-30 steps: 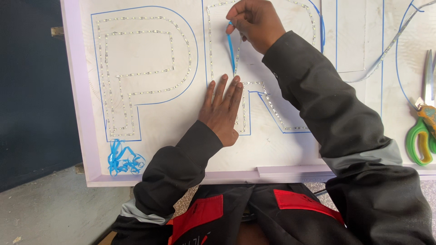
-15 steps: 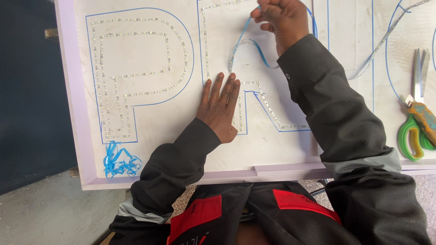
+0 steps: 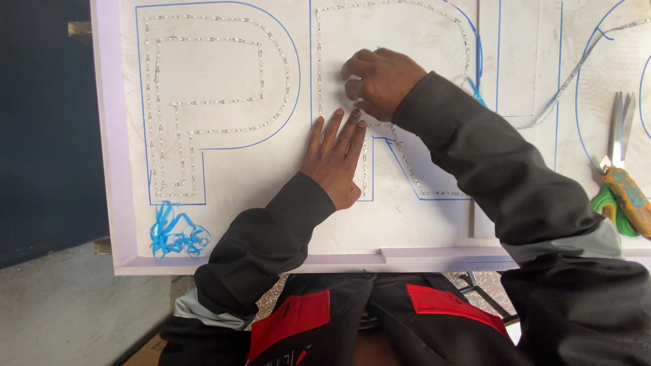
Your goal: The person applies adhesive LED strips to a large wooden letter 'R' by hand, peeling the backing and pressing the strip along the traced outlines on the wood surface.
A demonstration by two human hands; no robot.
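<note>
A white sign board (image 3: 224,74) lies in front of me with large letters outlined in blue. Thin LED strip (image 3: 415,184) runs along inside the outlines. My left hand (image 3: 336,159) lies flat on the board, its fingertips on the strip of the second letter. My right hand (image 3: 383,78) is just above it with the fingers curled, knuckles down against the same strip. A thin blue peel-off strip (image 3: 477,89) shows above its knuckles and trails beside its sleeve, so the hand seems closed on it.
A tangle of peeled blue strip (image 3: 175,234) lies at the board's lower left corner. Scissors with green and orange handles (image 3: 620,186) rest at the right. A loose length of LED strip (image 3: 576,74) curves across the upper right. The board's raised lilac rim (image 3: 108,135) borders a dark wall.
My right hand, which was lifted high and pulling the blue strip up off the letter, has come down onto the board close to my left fingertips. The left hand has stayed flat.
</note>
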